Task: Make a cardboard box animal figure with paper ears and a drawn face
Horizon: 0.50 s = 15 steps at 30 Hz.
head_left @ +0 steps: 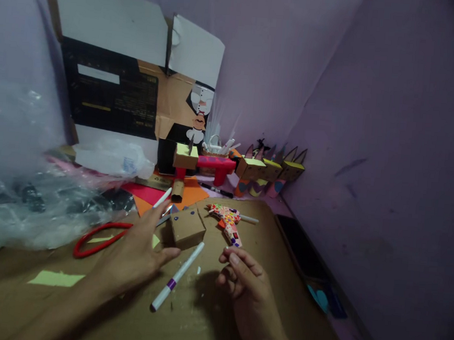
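Observation:
My left hand (134, 252) reaches over the cardboard with its thumb and fingers apart, holding nothing that I can see. Beside its thumb sits a small brown cardboard box (188, 229) with two dark dots. Scissors with a red handle (103, 239) lie partly hidden under this hand. My right hand (247, 289) is closed in a pinch; a tiny whitish bit shows at its fingertips, too small to name. Between the hands rests a white marker with a purple band (179, 276). Just beyond the right fingertips lies a glue gun covered in colourful patterns (229, 220).
Behind stand several box-headed figures with pointed ears (272, 168), a red tube-like piece (217, 166) and a basket of pens (215, 148). Clear plastic bags (52, 193) fill the left. A yellow paper strip (56, 278) lies in front; a dark flat object (297, 243) borders the right wall.

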Each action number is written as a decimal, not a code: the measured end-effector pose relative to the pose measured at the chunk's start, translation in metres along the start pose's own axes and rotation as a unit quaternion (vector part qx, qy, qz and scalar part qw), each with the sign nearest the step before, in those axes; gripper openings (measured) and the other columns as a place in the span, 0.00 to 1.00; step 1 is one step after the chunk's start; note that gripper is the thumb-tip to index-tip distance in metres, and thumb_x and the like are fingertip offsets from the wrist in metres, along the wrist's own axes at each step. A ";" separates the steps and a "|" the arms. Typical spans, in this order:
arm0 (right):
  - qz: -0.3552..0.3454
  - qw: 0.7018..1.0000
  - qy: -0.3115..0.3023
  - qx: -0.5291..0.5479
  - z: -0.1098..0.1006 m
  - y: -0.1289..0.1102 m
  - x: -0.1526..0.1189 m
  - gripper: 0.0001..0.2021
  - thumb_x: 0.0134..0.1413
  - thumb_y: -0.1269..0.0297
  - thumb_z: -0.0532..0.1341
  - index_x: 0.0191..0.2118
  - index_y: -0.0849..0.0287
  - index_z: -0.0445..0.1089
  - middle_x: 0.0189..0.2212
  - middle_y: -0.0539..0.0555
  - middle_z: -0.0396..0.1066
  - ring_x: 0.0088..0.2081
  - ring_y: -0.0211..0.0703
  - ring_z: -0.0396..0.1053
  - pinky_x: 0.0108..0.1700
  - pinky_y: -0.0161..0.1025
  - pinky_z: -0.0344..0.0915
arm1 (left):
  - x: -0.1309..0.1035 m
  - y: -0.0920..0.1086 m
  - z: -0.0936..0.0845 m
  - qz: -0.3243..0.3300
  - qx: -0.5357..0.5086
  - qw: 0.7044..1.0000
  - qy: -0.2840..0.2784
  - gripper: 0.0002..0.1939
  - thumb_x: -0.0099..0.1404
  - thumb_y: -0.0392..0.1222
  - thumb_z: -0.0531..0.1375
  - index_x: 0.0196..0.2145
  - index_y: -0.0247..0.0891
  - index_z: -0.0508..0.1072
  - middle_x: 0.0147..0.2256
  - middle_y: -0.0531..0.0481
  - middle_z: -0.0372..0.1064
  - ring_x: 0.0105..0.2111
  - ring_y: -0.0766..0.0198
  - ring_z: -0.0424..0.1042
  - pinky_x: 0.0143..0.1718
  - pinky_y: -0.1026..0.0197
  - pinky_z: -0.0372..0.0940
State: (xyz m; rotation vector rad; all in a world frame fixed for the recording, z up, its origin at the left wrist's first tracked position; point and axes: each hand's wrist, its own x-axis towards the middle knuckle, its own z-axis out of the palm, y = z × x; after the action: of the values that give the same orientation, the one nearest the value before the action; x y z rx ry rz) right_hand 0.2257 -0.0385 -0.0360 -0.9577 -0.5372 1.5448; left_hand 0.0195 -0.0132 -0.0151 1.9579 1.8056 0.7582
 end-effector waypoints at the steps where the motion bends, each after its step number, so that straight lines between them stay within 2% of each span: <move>1: 0.005 1.000 0.003 0.001 0.000 -0.001 0.002 0.17 0.25 0.59 0.76 0.27 0.61 0.78 0.23 0.48 0.71 0.18 0.29 0.66 0.21 0.26 0.63 | 0.003 0.002 0.009 -0.012 -0.023 1.000 0.000 0.42 0.52 0.46 0.61 0.62 0.34 0.50 0.60 0.36 0.57 0.59 0.48 0.59 0.58 0.45 0.56; 4: 0.025 1.000 0.012 -0.003 0.000 -0.005 0.008 0.17 0.22 0.61 0.76 0.25 0.63 0.77 0.20 0.48 0.69 0.18 0.29 0.65 0.21 0.27 0.64 | 0.014 -0.001 0.031 -0.012 -0.055 0.998 -0.013 0.43 0.51 0.42 0.62 0.62 0.30 0.50 0.62 0.33 0.53 0.61 0.48 0.54 0.61 0.45 0.51; 6: 0.034 0.999 0.008 -0.016 0.002 -0.009 0.013 0.16 0.22 0.62 0.76 0.24 0.63 0.77 0.18 0.47 0.68 0.18 0.30 0.64 0.21 0.28 0.64 | 0.019 -0.006 0.038 -0.017 -0.055 0.998 -0.007 0.40 0.51 0.39 0.61 0.60 0.28 0.53 0.61 0.32 0.55 0.61 0.47 0.55 0.62 0.44 0.50; 10: 0.034 0.998 -0.025 -0.045 0.010 -0.025 0.020 0.14 0.25 0.63 0.74 0.23 0.65 0.77 0.17 0.48 0.67 0.17 0.31 0.63 0.20 0.29 0.63 | 0.016 -0.001 0.031 -0.004 -0.091 0.995 0.042 0.35 0.51 0.39 0.62 0.56 0.32 0.60 0.57 0.35 0.61 0.57 0.46 0.62 0.58 0.41 0.56; 13: 0.025 0.998 -0.037 -0.052 0.011 -0.043 0.021 0.13 0.24 0.64 0.74 0.23 0.64 0.77 0.17 0.49 0.69 0.18 0.31 0.63 0.20 0.28 0.64 | -0.001 0.013 0.021 0.026 -0.155 0.982 0.100 0.33 0.53 0.42 0.61 0.57 0.36 0.59 0.55 0.38 0.64 0.53 0.46 0.67 0.53 0.39 0.62; 15: 0.012 0.998 -0.044 -0.046 0.006 -0.054 0.019 0.13 0.25 0.65 0.73 0.24 0.63 0.77 0.19 0.50 0.70 0.19 0.32 0.64 0.21 0.28 0.65 | -0.018 0.022 0.022 0.039 -0.180 0.979 0.093 0.36 0.52 0.42 0.63 0.58 0.42 0.58 0.57 0.41 0.62 0.53 0.45 0.67 0.53 0.39 0.63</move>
State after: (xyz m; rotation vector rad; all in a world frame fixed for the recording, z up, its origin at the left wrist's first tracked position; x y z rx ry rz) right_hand 0.2531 -0.0077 0.0045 -0.9715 -0.6666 1.6012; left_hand 0.0494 -0.0318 -0.0219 1.7736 1.5600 1.2351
